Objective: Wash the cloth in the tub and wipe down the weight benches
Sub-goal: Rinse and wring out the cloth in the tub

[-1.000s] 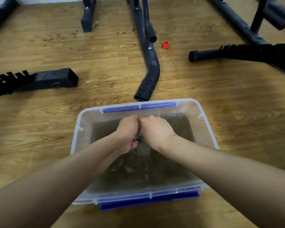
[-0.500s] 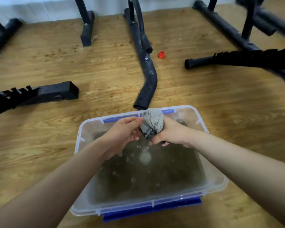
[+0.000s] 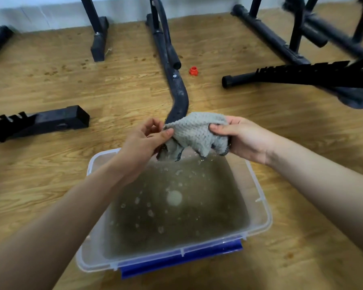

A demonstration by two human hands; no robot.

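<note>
A wet grey cloth (image 3: 195, 132) with a dark edge hangs stretched between my hands, above the far rim of the tub. My left hand (image 3: 144, 141) pinches its left corner between thumb and fingers. My right hand (image 3: 241, 137) grips its right side. Drops fall from the cloth into the murky water. The clear plastic tub (image 3: 262, 218) with blue latches sits on the wooden floor right below my arms.
Black weight-bench frames stand on the floor: a curved bar (image 3: 177, 88) straight beyond the tub, a notched rail (image 3: 40, 122) at left, another notched rail (image 3: 302, 75) and tubes at right. A small red cap (image 3: 193, 70) lies on the floor behind.
The cloth came up out of the water as a squeezed wad, and my hands have moved apart and higher, spreading it open. The view has tilted up toward the wall.
</note>
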